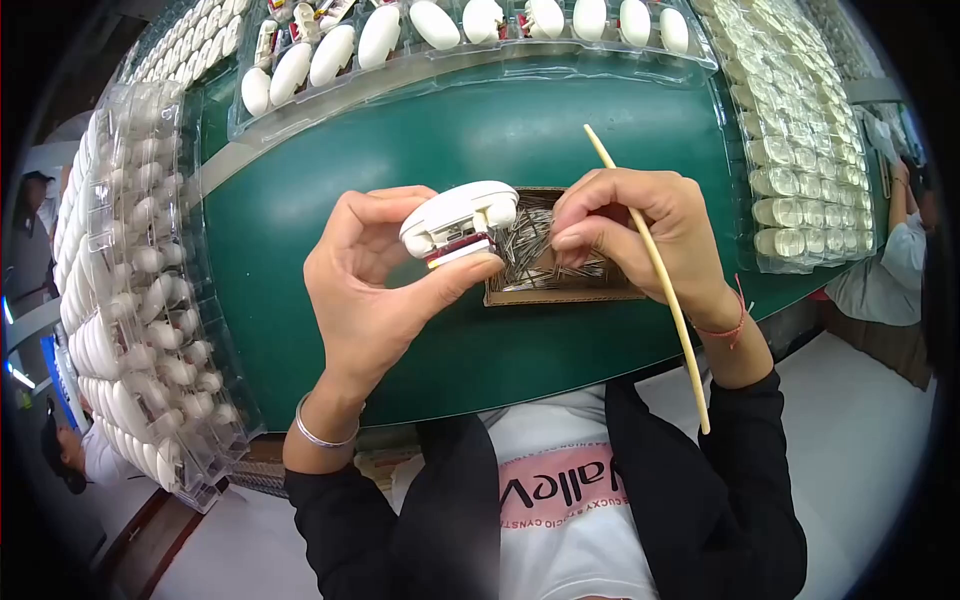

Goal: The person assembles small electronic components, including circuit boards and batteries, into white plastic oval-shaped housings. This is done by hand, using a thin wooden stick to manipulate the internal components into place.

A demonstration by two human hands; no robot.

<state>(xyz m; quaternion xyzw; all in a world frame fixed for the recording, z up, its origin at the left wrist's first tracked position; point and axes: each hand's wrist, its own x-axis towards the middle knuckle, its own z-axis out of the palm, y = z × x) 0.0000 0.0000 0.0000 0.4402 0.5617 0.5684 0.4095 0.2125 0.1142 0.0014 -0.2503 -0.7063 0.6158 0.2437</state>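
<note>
My left hand (362, 295) grips a white oval plastic housing (462, 208) between thumb and fingers. Its underside faces me, showing rounded posts and a dark red and metallic part inside. A long pale wooden stick (672, 295) lies across my right hand (660, 225), held in the crook by the thumb and slanting from upper left to lower right. The right thumb and index fingertips are pinched together over an open cardboard box (570, 296). Loose thin metal pins (527, 243) lie in that box. Anything tiny between those fingertips is too small to make out.
A clear tray (400, 72) with several white oval housings stands along the far side of the green table (290, 330). Stacked trays of white parts (150, 280) rise at the left, stacked clear trays (805, 160) at the right. Other people sit at both edges.
</note>
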